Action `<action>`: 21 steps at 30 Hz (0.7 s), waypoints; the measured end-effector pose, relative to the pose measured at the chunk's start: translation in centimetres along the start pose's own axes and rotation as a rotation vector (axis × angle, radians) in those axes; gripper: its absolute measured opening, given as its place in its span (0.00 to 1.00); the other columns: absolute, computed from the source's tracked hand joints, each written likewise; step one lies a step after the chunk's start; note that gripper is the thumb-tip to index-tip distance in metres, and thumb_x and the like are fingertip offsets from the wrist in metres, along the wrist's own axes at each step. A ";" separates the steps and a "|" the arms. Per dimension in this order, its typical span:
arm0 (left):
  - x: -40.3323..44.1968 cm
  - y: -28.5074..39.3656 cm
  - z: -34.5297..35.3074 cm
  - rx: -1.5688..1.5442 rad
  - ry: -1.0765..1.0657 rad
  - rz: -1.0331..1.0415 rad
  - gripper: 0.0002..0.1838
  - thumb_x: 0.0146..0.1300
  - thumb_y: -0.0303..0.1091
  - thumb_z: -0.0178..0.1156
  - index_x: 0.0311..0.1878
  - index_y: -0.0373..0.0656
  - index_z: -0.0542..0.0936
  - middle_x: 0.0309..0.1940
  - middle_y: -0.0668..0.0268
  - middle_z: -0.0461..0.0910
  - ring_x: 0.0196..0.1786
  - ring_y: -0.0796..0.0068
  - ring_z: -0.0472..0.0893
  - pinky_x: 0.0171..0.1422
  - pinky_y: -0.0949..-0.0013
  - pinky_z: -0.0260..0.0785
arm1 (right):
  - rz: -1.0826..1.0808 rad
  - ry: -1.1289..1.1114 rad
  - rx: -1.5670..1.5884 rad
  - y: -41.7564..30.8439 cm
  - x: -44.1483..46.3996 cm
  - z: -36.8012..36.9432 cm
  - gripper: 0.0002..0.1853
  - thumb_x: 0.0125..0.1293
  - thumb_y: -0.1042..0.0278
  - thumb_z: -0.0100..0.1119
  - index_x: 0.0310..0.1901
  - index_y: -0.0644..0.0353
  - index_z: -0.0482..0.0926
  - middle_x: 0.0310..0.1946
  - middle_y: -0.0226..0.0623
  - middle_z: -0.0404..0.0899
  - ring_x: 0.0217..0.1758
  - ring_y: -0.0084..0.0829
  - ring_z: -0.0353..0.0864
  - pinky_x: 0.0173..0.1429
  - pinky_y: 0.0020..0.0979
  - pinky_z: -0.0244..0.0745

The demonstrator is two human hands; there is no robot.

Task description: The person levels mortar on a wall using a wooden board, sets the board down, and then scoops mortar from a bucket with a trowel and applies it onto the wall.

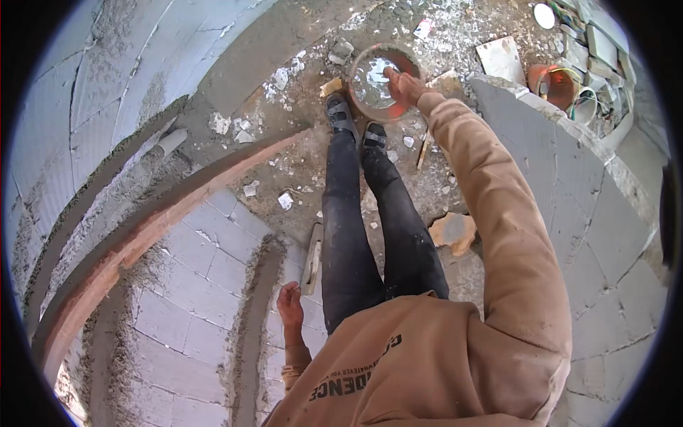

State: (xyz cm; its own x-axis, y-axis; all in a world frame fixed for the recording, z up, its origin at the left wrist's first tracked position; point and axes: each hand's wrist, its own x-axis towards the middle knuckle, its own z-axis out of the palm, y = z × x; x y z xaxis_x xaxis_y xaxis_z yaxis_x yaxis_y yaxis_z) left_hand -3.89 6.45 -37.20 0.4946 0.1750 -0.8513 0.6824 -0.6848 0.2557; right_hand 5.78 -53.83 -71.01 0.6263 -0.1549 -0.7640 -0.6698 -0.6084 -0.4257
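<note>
My right hand (405,87) reaches over the rim of a round reddish bucket (411,62), its fingers bent together at the shiny grey-white contents (371,78). What those fingers hold, if anything, is hidden. Low in the view, my left hand (290,304) has curled fingers and shows nothing in its grasp. Just beside it, a flat trowel-like tool with a pale handle (312,262) lies at a slant, apart from the fingers as far as I can see.
A curved reddish ledge (213,174) and grey block walls (178,313) run along the left. Another block wall (569,181) curves on the right. An orange bucket (553,87) and rubble lie beyond it. White fragments (285,201) and a broken brown piece (454,233) litter the floor.
</note>
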 end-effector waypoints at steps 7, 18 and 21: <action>-2.8 -7.5 3.3 0.024 0.047 -0.140 0.10 0.65 0.23 0.59 0.49 0.34 0.80 0.41 0.63 0.83 0.45 0.76 0.80 0.53 0.72 0.72 | -0.258 0.782 -0.097 -3.0 7.4 3.5 0.14 0.66 0.68 0.50 0.53 0.55 0.73 0.45 0.48 0.78 0.50 0.51 0.78 0.51 0.45 0.74; 10.1 -4.6 11.6 -0.252 0.033 -0.045 0.13 0.67 0.21 0.55 0.54 0.34 0.78 0.48 0.60 0.82 0.53 0.73 0.80 0.59 0.71 0.70 | 0.144 0.379 -0.766 6.9 8.9 18.5 0.18 0.72 0.58 0.42 0.45 0.58 0.83 0.48 0.37 0.74 0.54 0.38 0.71 0.55 0.38 0.65; 9.6 -5.4 11.2 -0.246 0.059 -0.052 0.13 0.67 0.21 0.56 0.54 0.34 0.78 0.49 0.60 0.82 0.53 0.72 0.80 0.60 0.70 0.70 | 0.158 0.366 -0.605 8.1 9.0 20.5 0.19 0.72 0.58 0.43 0.49 0.64 0.78 0.49 0.47 0.76 0.51 0.46 0.77 0.52 0.45 0.74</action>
State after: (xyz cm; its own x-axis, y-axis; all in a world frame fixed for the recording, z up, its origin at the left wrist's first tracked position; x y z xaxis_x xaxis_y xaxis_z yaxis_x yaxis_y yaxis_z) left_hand -8.85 3.86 -51.92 0.4810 0.2510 -0.8400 0.8145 -0.4826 0.3222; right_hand -2.19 -44.20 -91.30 0.7046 -0.4632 -0.5375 -0.4917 -0.8649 0.1008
